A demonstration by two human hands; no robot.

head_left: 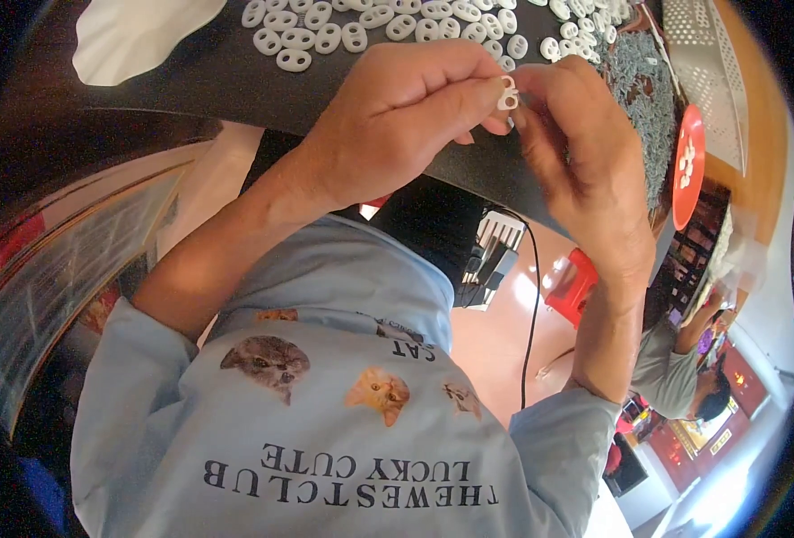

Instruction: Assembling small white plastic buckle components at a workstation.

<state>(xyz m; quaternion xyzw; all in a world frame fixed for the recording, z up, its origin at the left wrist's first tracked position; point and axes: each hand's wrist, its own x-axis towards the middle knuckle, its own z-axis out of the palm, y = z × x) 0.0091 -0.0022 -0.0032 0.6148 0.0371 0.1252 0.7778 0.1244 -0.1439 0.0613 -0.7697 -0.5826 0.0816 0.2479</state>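
My left hand [406, 112] is closed in a pinch, with a small white two-holed plastic piece [507, 92] between thumb and fingertips. Close against that piece, the thumb and forefinger of my right hand [585, 148] are bent together. Whatever those right fingertips hold is too small and covered to name. Both hands are raised over the near edge of a dark table [208, 81]. Beyond them many similar white oval two-holed pieces [328, 38] lie spread on the tabletop.
Right of the pieces lies a heap of small grey parts [639, 99]. A red plate [686, 193] with white bits and a white perforated basket [711, 72] stand farther right. A crumpled white sheet [137, 40] lies at far left. Another person [670, 363] sits at lower right.
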